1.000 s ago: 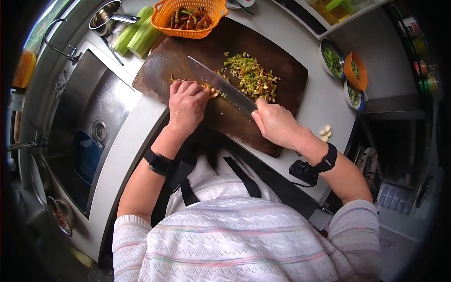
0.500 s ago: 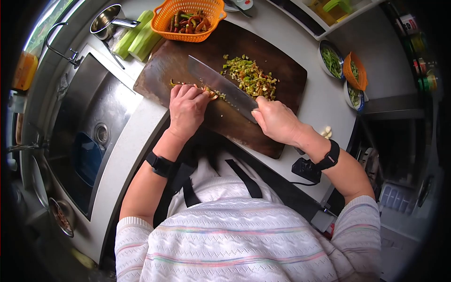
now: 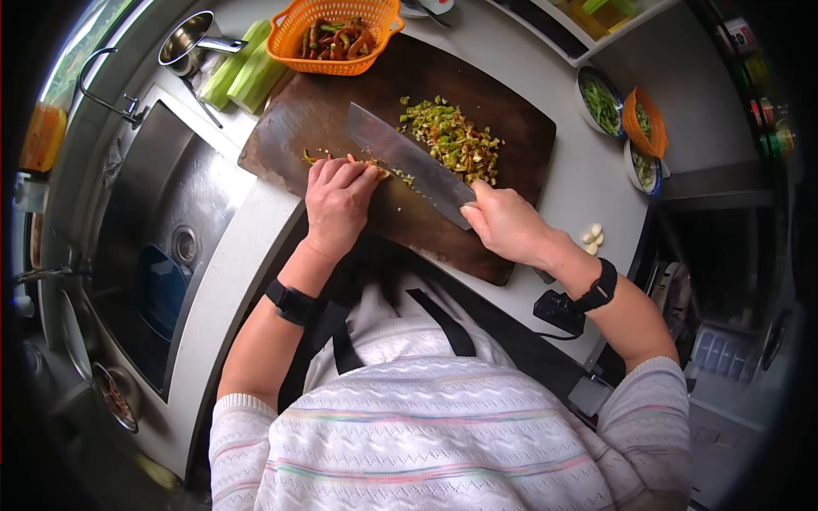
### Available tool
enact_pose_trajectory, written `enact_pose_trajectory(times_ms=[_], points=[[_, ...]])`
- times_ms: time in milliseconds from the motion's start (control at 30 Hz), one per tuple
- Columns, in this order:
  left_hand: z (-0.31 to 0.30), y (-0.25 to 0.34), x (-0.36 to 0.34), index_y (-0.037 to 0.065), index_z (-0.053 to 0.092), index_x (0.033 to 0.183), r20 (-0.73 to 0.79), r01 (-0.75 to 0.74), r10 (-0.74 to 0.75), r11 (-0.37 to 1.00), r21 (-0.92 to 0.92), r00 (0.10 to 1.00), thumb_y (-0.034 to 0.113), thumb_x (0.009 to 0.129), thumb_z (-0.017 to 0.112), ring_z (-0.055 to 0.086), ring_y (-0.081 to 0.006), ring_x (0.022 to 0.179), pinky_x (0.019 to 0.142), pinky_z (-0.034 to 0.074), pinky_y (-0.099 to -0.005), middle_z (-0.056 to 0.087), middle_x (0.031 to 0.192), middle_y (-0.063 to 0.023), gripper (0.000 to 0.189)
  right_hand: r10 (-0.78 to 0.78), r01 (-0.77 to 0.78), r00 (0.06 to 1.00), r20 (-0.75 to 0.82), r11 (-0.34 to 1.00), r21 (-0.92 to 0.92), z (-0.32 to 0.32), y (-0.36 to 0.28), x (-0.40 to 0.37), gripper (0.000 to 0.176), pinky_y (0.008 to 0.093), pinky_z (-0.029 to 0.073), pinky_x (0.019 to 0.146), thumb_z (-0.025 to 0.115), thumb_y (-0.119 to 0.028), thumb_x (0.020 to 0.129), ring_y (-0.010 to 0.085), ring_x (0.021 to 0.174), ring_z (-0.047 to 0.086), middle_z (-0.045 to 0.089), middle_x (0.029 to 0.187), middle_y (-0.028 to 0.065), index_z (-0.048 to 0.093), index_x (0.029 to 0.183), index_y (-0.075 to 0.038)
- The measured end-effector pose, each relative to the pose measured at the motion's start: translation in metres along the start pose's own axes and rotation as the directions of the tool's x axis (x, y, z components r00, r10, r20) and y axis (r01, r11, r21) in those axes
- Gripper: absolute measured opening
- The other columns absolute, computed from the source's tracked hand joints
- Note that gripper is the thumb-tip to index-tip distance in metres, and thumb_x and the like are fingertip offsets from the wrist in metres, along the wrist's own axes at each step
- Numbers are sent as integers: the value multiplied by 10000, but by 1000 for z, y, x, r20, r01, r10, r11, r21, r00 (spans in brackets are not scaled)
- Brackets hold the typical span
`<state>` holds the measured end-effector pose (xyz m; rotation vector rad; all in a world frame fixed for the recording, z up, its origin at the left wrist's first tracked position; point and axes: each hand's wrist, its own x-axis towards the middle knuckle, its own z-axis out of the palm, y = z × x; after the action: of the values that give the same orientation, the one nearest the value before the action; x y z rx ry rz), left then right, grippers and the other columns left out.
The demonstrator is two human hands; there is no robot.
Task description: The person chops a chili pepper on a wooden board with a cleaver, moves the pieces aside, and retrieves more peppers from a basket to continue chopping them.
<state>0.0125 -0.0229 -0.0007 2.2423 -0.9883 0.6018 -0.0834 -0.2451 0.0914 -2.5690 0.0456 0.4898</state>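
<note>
My right hand (image 3: 507, 223) is closed around the handle of a broad-bladed kitchen knife (image 3: 411, 163), its blade slanting to the upper left across the wooden cutting board (image 3: 503, 89). Curled fingertips of my left hand (image 3: 337, 204) press long red and green peppers (image 3: 382, 173) against the board, just left of the blade. Small cut bits lie between the fingers and the steel. Beyond the knife is a pile of chopped green and red peppers (image 3: 456, 140). My left fingers partly hide the peppers they hold.
An orange basket (image 3: 294, 60) of whole peppers stands at the board's far edge, beside peeled green gourds (image 3: 247, 81) and a metal pot (image 3: 187, 43). The sink (image 3: 141, 221) is left. Garlic cloves (image 3: 594, 237), a black device (image 3: 558, 313) and bowls of cut greens (image 3: 599, 106) are right.
The knife's tip has shifted slightly right and down, away from my left fingers. My left hand still presses the peppers, and the whole view has moved a little.
</note>
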Motion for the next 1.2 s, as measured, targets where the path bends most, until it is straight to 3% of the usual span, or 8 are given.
enact_pose_trajectory(times_ms=[367,800,1000,1200], points=[[7,3,3,95,685,874,-69,15,-16,1000,-8,997,81,720,731,600,-222,872,812,438,-366,636,847,-32,162,-23,21,1000,-11,992,-122,0,-13,6,202,522,489,687,507,-168,924,440,744,624,624,729,255,479,888,29],[5,2,4,106,677,833,-76,6,-9,999,-39,997,128,733,716,584,-235,836,829,441,-384,611,842,-37,109,-33,30,999,-34,996,-82,6,-11,5,205,514,495,669,516,-164,918,435,732,623,622,726,252,477,876,32],[-4,3,3,76,688,887,-6,-22,22,1000,-7,1000,63,717,723,591,-250,888,816,457,-380,602,902,-67,174,-22,21,999,-25,998,-60,-6,-16,2,212,517,490,669,516,-169,921,436,738,622,623,731,248,475,874,33],[0,1,2,77,688,875,-59,-12,7,997,-82,998,33,712,713,592,-245,853,801,458,-369,602,851,-57,170,-1,2,1000,11,997,-75,-2,-23,5,202,517,492,683,507,-160,922,438,746,622,623,735,249,476,881,36]])
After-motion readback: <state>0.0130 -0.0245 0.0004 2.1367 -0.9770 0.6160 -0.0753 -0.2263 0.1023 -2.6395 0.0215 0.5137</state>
